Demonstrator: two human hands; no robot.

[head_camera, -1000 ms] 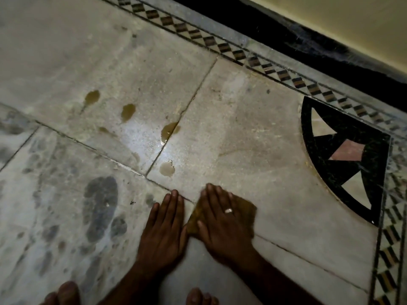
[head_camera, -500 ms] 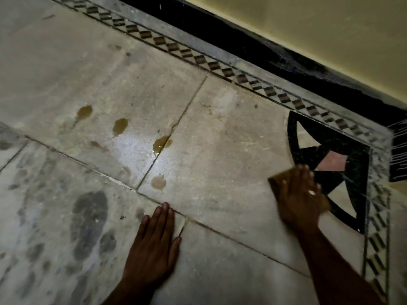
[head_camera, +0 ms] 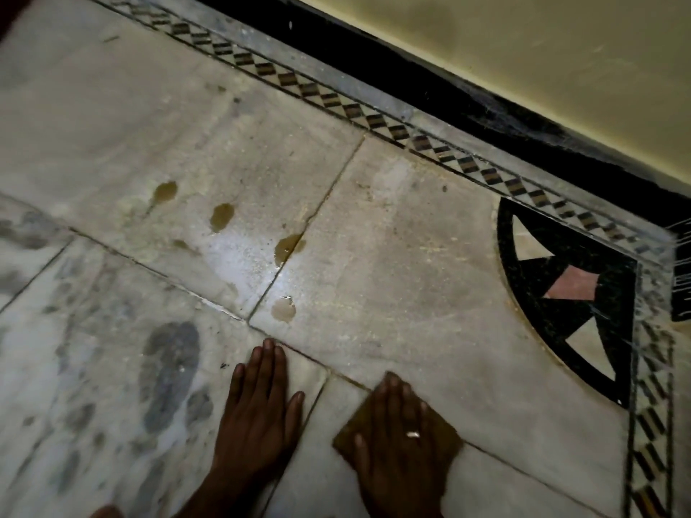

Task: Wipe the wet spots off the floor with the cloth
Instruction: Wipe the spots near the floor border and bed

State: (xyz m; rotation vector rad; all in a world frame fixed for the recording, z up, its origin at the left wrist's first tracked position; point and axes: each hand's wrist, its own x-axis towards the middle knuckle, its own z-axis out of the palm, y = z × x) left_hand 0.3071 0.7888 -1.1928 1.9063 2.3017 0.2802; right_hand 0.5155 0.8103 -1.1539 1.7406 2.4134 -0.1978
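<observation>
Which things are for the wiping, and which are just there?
For the job: brown cloth under the right hand; wet spots on the marble floor.
Just there: black corner inlay; chequered border strip; yellow wall.

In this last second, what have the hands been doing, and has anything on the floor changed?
The right hand, pressing the cloth flat, swept out right to the black inlay and has come back beside the left hand, now a little farther from it than at first. Nothing was gripped or released. The left hand stayed flat on the floor, and the wet spots remain unwiped.
</observation>
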